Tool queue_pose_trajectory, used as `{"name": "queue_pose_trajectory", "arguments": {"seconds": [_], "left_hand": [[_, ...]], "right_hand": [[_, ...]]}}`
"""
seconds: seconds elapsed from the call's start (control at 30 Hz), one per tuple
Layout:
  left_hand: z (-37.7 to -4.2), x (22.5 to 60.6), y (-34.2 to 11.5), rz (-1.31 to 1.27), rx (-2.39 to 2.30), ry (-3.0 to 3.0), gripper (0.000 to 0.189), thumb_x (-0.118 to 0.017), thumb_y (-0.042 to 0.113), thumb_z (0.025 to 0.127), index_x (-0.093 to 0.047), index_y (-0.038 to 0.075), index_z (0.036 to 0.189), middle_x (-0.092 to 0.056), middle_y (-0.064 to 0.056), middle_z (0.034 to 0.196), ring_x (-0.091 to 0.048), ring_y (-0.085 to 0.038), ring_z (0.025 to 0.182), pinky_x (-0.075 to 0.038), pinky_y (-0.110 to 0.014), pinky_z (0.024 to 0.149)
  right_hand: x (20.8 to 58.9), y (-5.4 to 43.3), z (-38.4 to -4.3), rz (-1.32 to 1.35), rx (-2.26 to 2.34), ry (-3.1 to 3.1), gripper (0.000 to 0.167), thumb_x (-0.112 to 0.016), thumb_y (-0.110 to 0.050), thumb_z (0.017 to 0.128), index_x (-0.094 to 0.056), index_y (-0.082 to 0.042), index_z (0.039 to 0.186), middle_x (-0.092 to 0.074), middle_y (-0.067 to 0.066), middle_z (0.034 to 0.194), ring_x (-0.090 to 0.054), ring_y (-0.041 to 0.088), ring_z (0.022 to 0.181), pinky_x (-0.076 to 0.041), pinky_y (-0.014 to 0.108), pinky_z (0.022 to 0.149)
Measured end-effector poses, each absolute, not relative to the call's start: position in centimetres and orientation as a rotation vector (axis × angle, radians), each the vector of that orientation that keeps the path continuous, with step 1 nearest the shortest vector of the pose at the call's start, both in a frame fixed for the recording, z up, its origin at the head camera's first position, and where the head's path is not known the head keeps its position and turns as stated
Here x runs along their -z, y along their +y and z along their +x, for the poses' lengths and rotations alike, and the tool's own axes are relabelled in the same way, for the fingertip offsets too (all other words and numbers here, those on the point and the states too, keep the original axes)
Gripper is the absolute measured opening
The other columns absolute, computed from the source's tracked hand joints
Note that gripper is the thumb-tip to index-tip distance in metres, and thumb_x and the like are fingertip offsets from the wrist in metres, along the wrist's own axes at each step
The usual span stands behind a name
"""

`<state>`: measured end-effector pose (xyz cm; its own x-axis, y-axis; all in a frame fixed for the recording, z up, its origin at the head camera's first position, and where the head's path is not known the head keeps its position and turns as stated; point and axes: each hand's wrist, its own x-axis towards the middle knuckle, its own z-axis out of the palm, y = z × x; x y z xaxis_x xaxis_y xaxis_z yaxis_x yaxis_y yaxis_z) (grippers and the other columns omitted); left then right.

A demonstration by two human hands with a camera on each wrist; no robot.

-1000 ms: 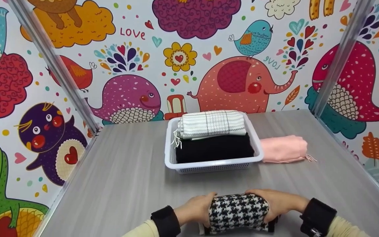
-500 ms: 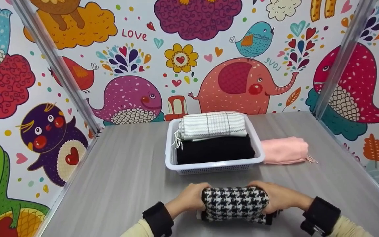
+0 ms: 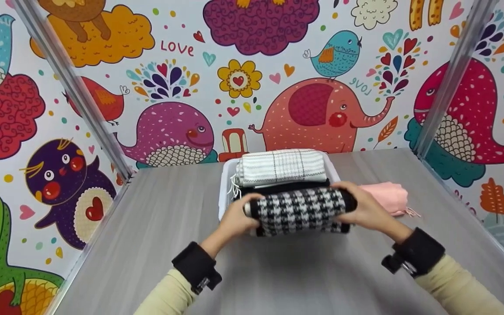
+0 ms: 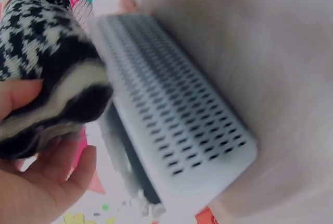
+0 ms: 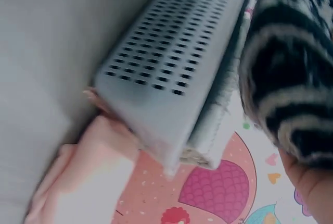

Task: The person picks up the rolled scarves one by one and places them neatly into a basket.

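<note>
A folded black-and-white houndstooth scarf (image 3: 302, 211) is held up in front of a white plastic basket (image 3: 224, 186). My left hand (image 3: 237, 217) grips the scarf's left end, thumb on top and fingers beneath in the left wrist view. Its right end is gripped by my right hand (image 3: 363, 210); the rolled layers show in the right wrist view. Inside the basket, a white striped scarf (image 3: 282, 167) with fringe lies at the back. Ahead of it is a black folded cloth (image 3: 274, 189), mostly covered by the houndstooth scarf in the head view.
A pink folded scarf (image 3: 387, 197) with tassels lies on the grey table (image 3: 173, 205) against the basket's right side. Printed panels with metal corner posts (image 3: 444, 78) enclose the table at the back and sides. The basket's perforated wall (image 4: 171, 99) faces the hands.
Both hands have lifted the houndstooth scarf off the near table and carried it forward, up to the basket's front. The basket and the other scarves have stayed in place.
</note>
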<state>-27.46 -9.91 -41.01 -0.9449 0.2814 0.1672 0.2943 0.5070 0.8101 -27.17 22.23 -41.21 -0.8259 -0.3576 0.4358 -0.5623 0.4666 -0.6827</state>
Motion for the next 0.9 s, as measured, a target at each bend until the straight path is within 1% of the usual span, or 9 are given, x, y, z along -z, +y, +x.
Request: {"name": "queue_pose_trajectory", "arguments": {"seconds": [0.13, 0.27, 0.4, 0.47, 0.57, 0.63, 0.73, 0.8, 0.9], "left_hand": [[-29.1, 40.2, -10.2, -0.388, 1.598, -2.560, 0.063, -0.060, -0.005, 0.061, -0.054, 0.009, 0.122, -0.056, -0.021, 0.116, -0.054, -0.027, 0.088, -0.046, -0.029, 0.063], [-30.6, 40.2, -10.2, -0.211, 1.739, -2.431, 0.067, -0.056, 0.000, 0.066, -0.044, 0.004, 0.132, -0.052, -0.021, 0.120, -0.051, -0.025, 0.092, -0.043, -0.030, 0.071], [-31.9, 41.1, -10.1, -0.087, 1.794, -2.423, 0.072, -0.053, 0.003, 0.071, -0.031, 0.002, 0.140, -0.045, -0.022, 0.130, -0.047, -0.028, 0.101, -0.039, -0.032, 0.076], [-32.5, 41.8, -10.3, -0.042, 1.762, -2.495, 0.073, -0.053, 0.005, 0.074, -0.027, 0.002, 0.142, -0.040, -0.022, 0.136, -0.045, -0.027, 0.099, -0.037, -0.032, 0.074], [-32.7, 42.5, -10.3, -0.015, 1.702, -2.596, 0.075, -0.053, 0.007, 0.076, -0.021, 0.004, 0.144, -0.031, -0.023, 0.143, -0.045, -0.028, 0.084, -0.037, -0.034, 0.068], [-32.6, 42.7, -10.1, -0.071, 1.626, -2.622, 0.077, -0.054, 0.006, 0.075, -0.019, 0.004, 0.144, -0.026, -0.023, 0.145, -0.047, -0.029, 0.089, -0.037, -0.036, 0.069], [-32.0, 42.8, -9.6, -0.302, 1.348, -2.621, 0.079, -0.055, 0.002, 0.071, -0.022, 0.003, 0.142, -0.024, -0.023, 0.145, -0.044, -0.035, 0.112, -0.039, -0.043, 0.088], [-31.7, 42.7, -9.2, -0.476, 1.046, -2.604, 0.077, -0.057, 0.004, 0.069, -0.027, 0.003, 0.140, -0.026, -0.022, 0.144, -0.025, -0.038, 0.131, -0.025, -0.050, 0.103], [-31.5, 42.7, -8.5, -0.669, 0.633, -2.566, 0.069, -0.062, 0.019, 0.074, -0.036, 0.009, 0.137, -0.031, -0.019, 0.141, -0.023, -0.042, 0.132, -0.013, -0.058, 0.106]], "right_hand": [[40.6, 21.1, -28.9, 0.669, -1.463, -2.342, 0.069, -0.077, 0.005, 0.064, -0.047, -0.001, 0.126, -0.049, 0.017, 0.127, -0.043, 0.016, 0.109, -0.033, 0.031, 0.093], [41.0, 20.0, -30.6, 0.627, -1.557, -2.241, 0.065, -0.075, 0.005, 0.067, -0.046, 0.002, 0.126, -0.043, 0.019, 0.132, -0.039, 0.011, 0.116, -0.030, 0.022, 0.096], [42.3, 19.3, -32.4, 0.652, -1.607, -2.234, 0.058, -0.072, -0.001, 0.074, -0.047, 0.003, 0.126, -0.039, 0.022, 0.135, -0.034, 0.024, 0.126, -0.026, 0.039, 0.104], [43.0, 19.1, -33.2, 0.669, -1.569, -2.296, 0.057, -0.071, -0.004, 0.077, -0.046, 0.002, 0.128, -0.038, 0.023, 0.136, -0.032, 0.031, 0.128, -0.023, 0.049, 0.105], [43.8, 18.7, -33.9, 0.703, -1.405, -2.392, 0.058, -0.070, -0.006, 0.077, -0.045, 0.003, 0.130, -0.040, 0.025, 0.134, -0.032, 0.037, 0.127, -0.024, 0.054, 0.104], [44.0, 18.5, -33.9, 0.753, -1.205, -2.416, 0.059, -0.071, -0.006, 0.076, -0.047, 0.002, 0.129, -0.042, 0.026, 0.132, -0.034, 0.041, 0.125, -0.027, 0.057, 0.100], [43.9, 18.0, -33.5, 0.858, -0.890, -2.367, 0.056, -0.071, -0.001, 0.073, -0.053, -0.004, 0.126, -0.045, 0.026, 0.130, -0.033, 0.048, 0.123, -0.025, 0.063, 0.098], [43.9, 17.7, -33.4, 0.939, -0.683, -2.324, 0.054, -0.068, 0.004, 0.074, -0.056, -0.007, 0.124, -0.045, 0.026, 0.129, -0.033, 0.052, 0.122, -0.022, 0.066, 0.097], [43.9, 17.4, -33.2, 1.017, -0.485, -2.318, 0.055, -0.061, 0.005, 0.074, -0.055, -0.012, 0.126, -0.044, 0.024, 0.132, -0.032, 0.054, 0.122, -0.020, 0.070, 0.096]]}}
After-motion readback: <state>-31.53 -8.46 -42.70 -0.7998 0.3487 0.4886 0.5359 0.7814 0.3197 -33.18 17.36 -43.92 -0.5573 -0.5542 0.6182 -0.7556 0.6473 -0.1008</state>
